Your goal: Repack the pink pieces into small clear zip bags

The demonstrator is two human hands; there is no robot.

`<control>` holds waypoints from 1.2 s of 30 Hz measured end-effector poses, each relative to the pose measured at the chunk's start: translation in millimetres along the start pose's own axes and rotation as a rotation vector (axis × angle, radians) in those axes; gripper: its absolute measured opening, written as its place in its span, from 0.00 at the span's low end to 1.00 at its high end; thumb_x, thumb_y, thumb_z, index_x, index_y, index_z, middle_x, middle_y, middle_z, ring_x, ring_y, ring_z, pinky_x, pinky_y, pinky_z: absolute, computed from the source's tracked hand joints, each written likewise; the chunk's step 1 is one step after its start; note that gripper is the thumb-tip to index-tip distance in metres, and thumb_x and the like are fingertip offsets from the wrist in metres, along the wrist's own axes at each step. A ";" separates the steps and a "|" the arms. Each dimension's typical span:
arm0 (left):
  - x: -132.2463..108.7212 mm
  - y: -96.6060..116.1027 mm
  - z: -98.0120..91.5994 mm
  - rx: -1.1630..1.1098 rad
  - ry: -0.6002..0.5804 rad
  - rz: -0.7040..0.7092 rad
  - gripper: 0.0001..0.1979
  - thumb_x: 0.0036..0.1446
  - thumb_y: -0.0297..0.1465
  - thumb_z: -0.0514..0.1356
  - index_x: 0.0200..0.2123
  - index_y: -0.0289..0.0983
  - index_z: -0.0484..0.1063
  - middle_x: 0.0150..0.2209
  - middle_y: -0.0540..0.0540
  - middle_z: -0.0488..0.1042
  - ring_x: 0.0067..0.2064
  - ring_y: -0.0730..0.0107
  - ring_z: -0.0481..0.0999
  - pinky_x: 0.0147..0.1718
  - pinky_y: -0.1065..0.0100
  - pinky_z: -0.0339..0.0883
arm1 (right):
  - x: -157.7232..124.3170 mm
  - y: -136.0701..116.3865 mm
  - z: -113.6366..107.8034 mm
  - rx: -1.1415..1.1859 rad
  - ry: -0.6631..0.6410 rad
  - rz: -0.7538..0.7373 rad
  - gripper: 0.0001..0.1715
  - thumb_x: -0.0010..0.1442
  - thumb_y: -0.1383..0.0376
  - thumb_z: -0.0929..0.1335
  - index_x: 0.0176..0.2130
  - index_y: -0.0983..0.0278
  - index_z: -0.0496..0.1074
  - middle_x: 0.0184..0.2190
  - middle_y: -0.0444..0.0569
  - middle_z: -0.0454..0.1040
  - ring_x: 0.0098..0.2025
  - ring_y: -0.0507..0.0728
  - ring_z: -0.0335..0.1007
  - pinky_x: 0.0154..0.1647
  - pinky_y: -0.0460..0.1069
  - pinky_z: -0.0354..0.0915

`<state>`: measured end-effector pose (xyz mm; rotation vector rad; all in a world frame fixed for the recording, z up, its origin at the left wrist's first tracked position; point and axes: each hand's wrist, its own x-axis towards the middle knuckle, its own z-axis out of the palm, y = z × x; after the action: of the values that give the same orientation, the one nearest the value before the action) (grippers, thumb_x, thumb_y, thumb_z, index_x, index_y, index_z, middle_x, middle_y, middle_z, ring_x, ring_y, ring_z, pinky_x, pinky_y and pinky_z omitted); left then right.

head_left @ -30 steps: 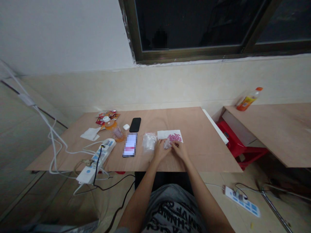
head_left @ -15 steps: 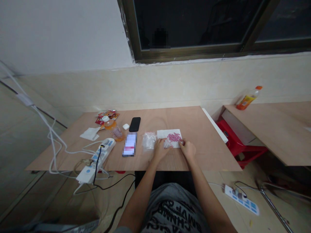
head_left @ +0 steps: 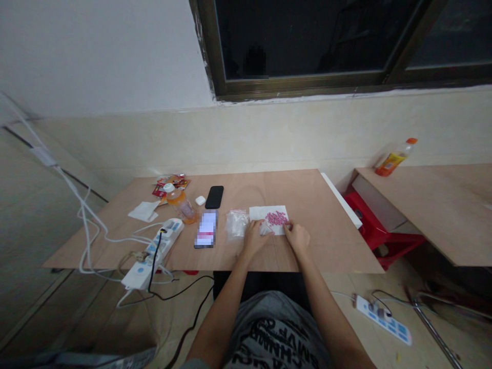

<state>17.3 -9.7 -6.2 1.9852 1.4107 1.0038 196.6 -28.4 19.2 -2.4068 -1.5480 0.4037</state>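
Note:
A white sheet of paper lies on the plywood table, with a heap of small pink pieces on its right half. My left hand rests at the paper's near left corner, its fingers pinching a small clear plastic bag. My right hand lies at the paper's right edge, fingers next to the pink pieces and holding nothing that I can see. Left of the paper lies a larger clear plastic bag.
Farther left stand a black phone, a blurred phone, a white earbud case, an orange-capped drink bottle, a tissue and a white power strip with cables. A red stool stands right of the table.
My right hand has moved right, away from the small bag, to the paper's right edge. My left hand stays on the bag. The view has shifted only slightly.

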 end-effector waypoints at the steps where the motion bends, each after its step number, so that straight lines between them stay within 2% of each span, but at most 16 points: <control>1: -0.1 0.7 -0.2 -0.002 0.000 -0.006 0.25 0.48 0.35 0.68 0.50 0.40 0.67 0.45 0.45 0.70 0.47 0.62 0.71 0.46 0.60 0.67 | -0.3 0.0 0.1 -0.005 0.000 0.001 0.25 0.63 0.50 0.60 0.48 0.60 0.74 0.38 0.55 0.78 0.42 0.60 0.75 0.38 0.49 0.64; 8: -0.6 1.2 -1.2 0.000 0.002 0.004 0.24 0.48 0.35 0.67 0.50 0.40 0.67 0.44 0.46 0.70 0.47 0.62 0.71 0.46 0.60 0.67 | -2.6 0.4 -0.6 0.027 0.030 -0.009 0.22 0.63 0.51 0.61 0.47 0.59 0.74 0.36 0.52 0.78 0.41 0.59 0.75 0.37 0.48 0.63; 16: 0.1 -1.5 -0.2 0.011 -0.007 0.008 0.25 0.48 0.36 0.67 0.50 0.40 0.67 0.44 0.45 0.70 0.47 0.63 0.70 0.46 0.61 0.66 | -7.9 -9.3 3.8 0.203 0.027 -0.083 0.19 0.61 0.53 0.63 0.43 0.58 0.76 0.31 0.48 0.77 0.34 0.55 0.73 0.30 0.44 0.58; 23: 1.7 -4.7 3.2 0.014 0.002 0.019 0.23 0.49 0.30 0.65 0.49 0.41 0.67 0.46 0.45 0.71 0.48 0.63 0.71 0.46 0.61 0.67 | -7.0 -19.7 18.1 0.424 -0.074 -0.271 0.19 0.61 0.54 0.62 0.40 0.60 0.77 0.29 0.46 0.76 0.30 0.54 0.70 0.29 0.45 0.58; 26: 1.6 -6.8 4.1 0.015 0.003 0.025 0.23 0.48 0.31 0.66 0.49 0.40 0.67 0.46 0.45 0.71 0.47 0.63 0.71 0.46 0.62 0.67 | -7.4 -17.2 18.7 0.402 -0.073 -0.278 0.20 0.61 0.54 0.61 0.43 0.59 0.76 0.29 0.46 0.76 0.30 0.54 0.70 0.29 0.45 0.58; 32: 1.2 -7.4 4.0 -0.006 0.004 0.009 0.25 0.47 0.36 0.68 0.49 0.39 0.67 0.44 0.45 0.71 0.45 0.64 0.72 0.44 0.63 0.67 | -6.0 -14.4 15.8 0.223 -0.013 -0.193 0.17 0.61 0.57 0.63 0.46 0.57 0.74 0.33 0.46 0.77 0.34 0.54 0.72 0.32 0.44 0.58; 36: 1.2 -6.7 3.5 -0.033 0.020 0.010 0.26 0.47 0.37 0.68 0.49 0.40 0.67 0.43 0.46 0.71 0.43 0.65 0.72 0.43 0.63 0.68 | -6.2 -20.5 15.4 0.146 0.016 -0.230 0.18 0.62 0.56 0.62 0.48 0.56 0.73 0.38 0.47 0.78 0.39 0.56 0.73 0.35 0.45 0.60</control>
<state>16.5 -6.3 -13.0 1.9659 1.3877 1.0475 171.3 -24.9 12.7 -2.0904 -1.7013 0.4316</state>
